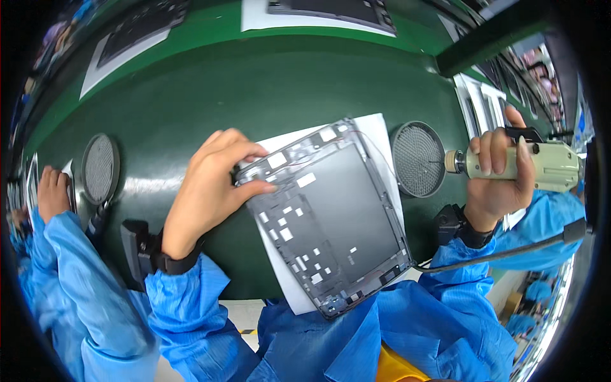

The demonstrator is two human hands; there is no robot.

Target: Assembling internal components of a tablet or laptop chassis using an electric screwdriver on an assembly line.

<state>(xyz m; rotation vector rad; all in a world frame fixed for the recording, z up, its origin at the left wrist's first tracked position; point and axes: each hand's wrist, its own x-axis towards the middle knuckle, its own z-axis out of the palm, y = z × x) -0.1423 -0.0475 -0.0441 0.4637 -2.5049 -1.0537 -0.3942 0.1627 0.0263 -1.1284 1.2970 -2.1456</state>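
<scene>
My left hand [213,184] pinches the upper left edge of a dark laptop casing [356,210], thumb on its inner face and fingers round the rim. The casing lies tilted on a white sheet [280,270], with small white pads on its inner side and a thin cable along one edge. Wrapped in my right hand [499,169] is a pale electric screwdriver [554,167], pointing left. Its thin bit reaches over a round dark dish [417,153] with a gridded surface. Whether a screw sits on the bit is too small to tell.
A second round gridded dish [100,169] stands at the left, near a co-worker's hand [53,193]. More dark casings [334,9] lie on white sheets along the far side. A green post [490,41] rises at the upper right. A flexible dark arm [503,254] crosses beside my right sleeve.
</scene>
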